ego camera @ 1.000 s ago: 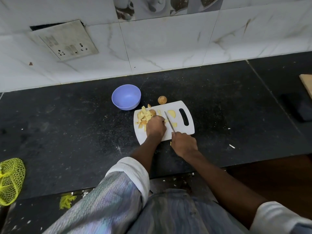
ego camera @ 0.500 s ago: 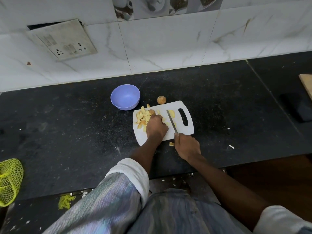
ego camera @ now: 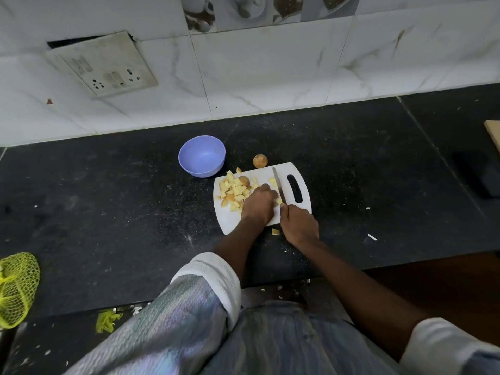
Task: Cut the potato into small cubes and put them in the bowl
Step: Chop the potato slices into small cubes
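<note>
A white cutting board (ego camera: 303, 204) lies on the black counter with a pile of potato cubes (ego camera: 234, 190) on its left half. My left hand (ego camera: 259, 203) is curled over a potato piece in the middle of the board; the piece is mostly hidden under the fingers. My right hand (ego camera: 297, 224) grips the handle of a knife (ego camera: 278, 185), whose blade lies just right of my left hand, pointing away from me. An empty purple bowl (ego camera: 201, 156) stands beyond the board's left corner. One cube (ego camera: 275, 231) lies off the board's near edge.
A small whole potato (ego camera: 260, 161) sits on the counter behind the board. A yellow mesh bag (ego camera: 16, 288) lies at the far left. A dark object (ego camera: 484, 174) and a wooden edge (ego camera: 493, 133) are at the far right. The tiled wall carries a socket plate (ego camera: 102, 63).
The knife blade has shifted a little to the right and further from me along the board. My left hand stays curled over the potato piece. The view has shifted slightly.
</note>
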